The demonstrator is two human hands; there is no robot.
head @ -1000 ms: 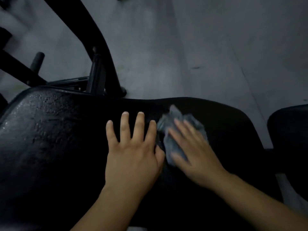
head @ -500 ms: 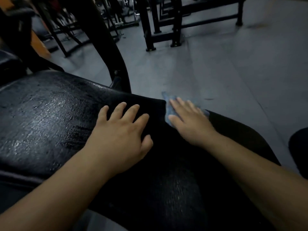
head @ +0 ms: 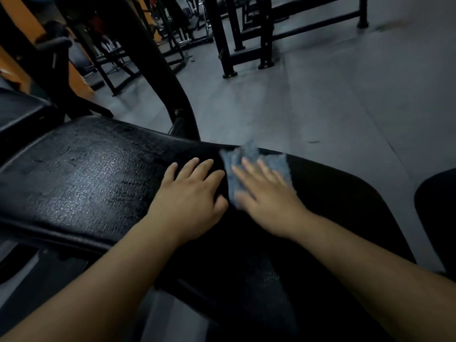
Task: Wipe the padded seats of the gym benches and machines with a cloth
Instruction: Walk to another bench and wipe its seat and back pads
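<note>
Black padded seat with the left hand laid palm-down near its far edge, fingers straight and close together, holding nothing. Just right of it on the seat, the right hand flat with fingers spread, pressing a crumpled blue cloth against the seat's far edge, cloth blurred and showing past the fingertips. Beyond the seat's far edge, a black frame post rising from the grey floor.
</note>
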